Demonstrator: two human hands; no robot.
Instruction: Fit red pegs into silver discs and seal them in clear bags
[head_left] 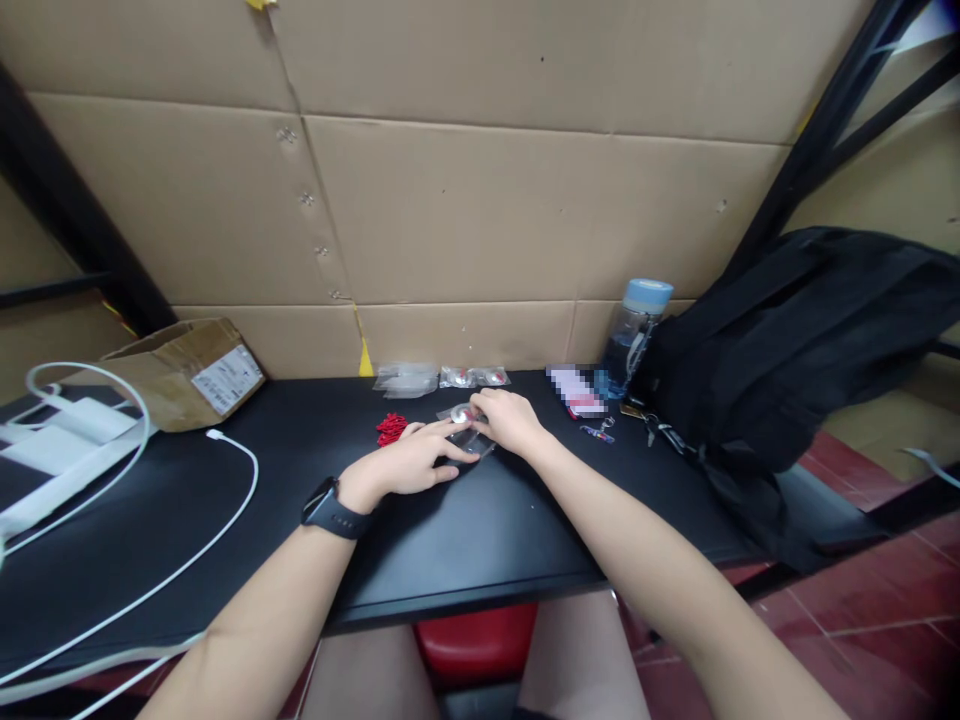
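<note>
Cardboard backing (450,210), black counter (465,540). Center frame: left hand (420,458) spread against clear bag (478,444) with shiny round piece (459,414); right hand (511,420) pinching bag's edge. Filled packets (457,377) behind look done; this bag seems unfinished, red bundle (391,429) loose left-center.

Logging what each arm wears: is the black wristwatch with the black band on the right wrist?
No, the black wristwatch is strapped on just behind the left hand, and none is worn behind the right hand.
</note>
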